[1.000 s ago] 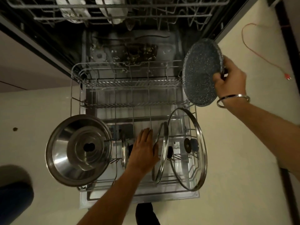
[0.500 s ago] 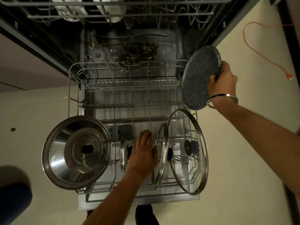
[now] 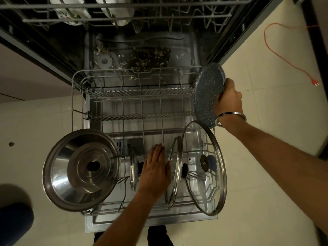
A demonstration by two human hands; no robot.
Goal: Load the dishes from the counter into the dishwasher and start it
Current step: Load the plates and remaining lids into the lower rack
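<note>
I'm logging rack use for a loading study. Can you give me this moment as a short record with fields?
lower rack: pulled out, rear rows bare
steel lid: on edge, rack's left side
glass lids: small, medium, large, all on edge
left hand: flat, between small and medium lids
right hand: holds speckled plate over rack's right rear
upper rack: white dishes

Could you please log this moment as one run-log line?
right hand: grips speckled plate over lower rack | left hand: open between glass lids | plate not yet racked

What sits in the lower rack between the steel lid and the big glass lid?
Head view: between steel lid and big glass lid, a small lid, the left hand, and a mid-sized glass lid.
</note>
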